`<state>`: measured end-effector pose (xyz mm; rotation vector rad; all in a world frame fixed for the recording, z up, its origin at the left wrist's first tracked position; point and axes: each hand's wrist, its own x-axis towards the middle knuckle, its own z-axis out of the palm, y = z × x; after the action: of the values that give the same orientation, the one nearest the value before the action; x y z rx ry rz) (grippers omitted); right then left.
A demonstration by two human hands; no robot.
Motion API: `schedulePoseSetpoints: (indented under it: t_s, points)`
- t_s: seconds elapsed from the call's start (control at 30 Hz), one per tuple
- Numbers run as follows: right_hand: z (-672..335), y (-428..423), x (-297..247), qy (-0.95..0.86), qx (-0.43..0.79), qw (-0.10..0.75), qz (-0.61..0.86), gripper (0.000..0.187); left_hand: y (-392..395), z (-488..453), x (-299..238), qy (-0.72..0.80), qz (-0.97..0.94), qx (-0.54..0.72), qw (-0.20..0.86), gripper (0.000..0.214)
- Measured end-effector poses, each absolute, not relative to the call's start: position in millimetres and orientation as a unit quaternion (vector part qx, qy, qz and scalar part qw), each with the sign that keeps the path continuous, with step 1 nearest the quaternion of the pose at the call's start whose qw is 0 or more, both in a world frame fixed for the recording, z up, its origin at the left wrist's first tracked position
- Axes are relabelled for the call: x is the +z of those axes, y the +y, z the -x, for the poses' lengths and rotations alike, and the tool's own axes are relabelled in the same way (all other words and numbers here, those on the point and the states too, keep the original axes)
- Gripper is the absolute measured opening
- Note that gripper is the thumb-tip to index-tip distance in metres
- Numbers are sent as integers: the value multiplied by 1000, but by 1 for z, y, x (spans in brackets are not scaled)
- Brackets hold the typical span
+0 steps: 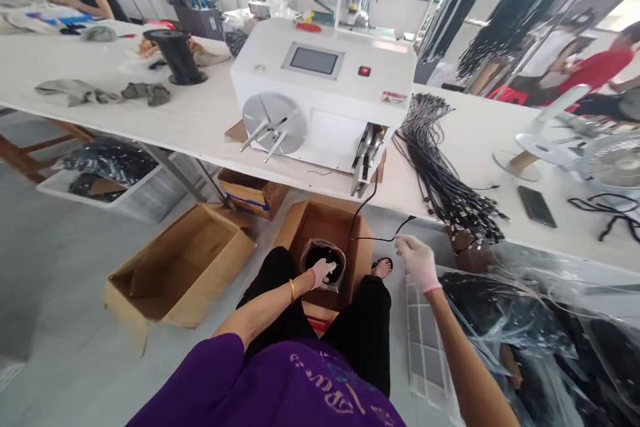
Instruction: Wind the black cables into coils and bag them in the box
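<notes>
My left hand (321, 272), in a pale glove, reaches into a clear plastic bag (323, 263) of coiled black cable that sits in an open cardboard box (327, 227) between my knees. Its fingers are bent over the bag's contents. My right hand (416, 257), also gloved, pinches a thin black cable (371, 208) that runs up to the feed slot of a white winding machine (320, 97) on the long white table (195, 120). The machine has a small screen, a red button and a round metal disc with pegs.
A bundle of black cables (443, 170) lies on the table right of the machine, with a phone (537, 205) and fans beyond. An open empty carton (183, 270) stands on the floor left. Plastic-wrapped black cables (530, 327) fill crates at right. Other people work in the background.
</notes>
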<state>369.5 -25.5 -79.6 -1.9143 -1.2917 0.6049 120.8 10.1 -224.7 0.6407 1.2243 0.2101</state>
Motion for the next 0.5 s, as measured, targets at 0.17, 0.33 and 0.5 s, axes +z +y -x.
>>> schedulePoseSetpoints:
  t_s: [0.17,0.33,0.5]
  points:
    - [-437,64,-11,-458,43,156,874,41,10,-125,-213,556,-332,89,757,37]
    - [-449,105,12,-419,48,128,898,35,16,-147,-173,486,-354,87,794,35]
    - [-389,55,-3,-492,50,149,856,25,25,-162,-119,396,-350,115,841,37]
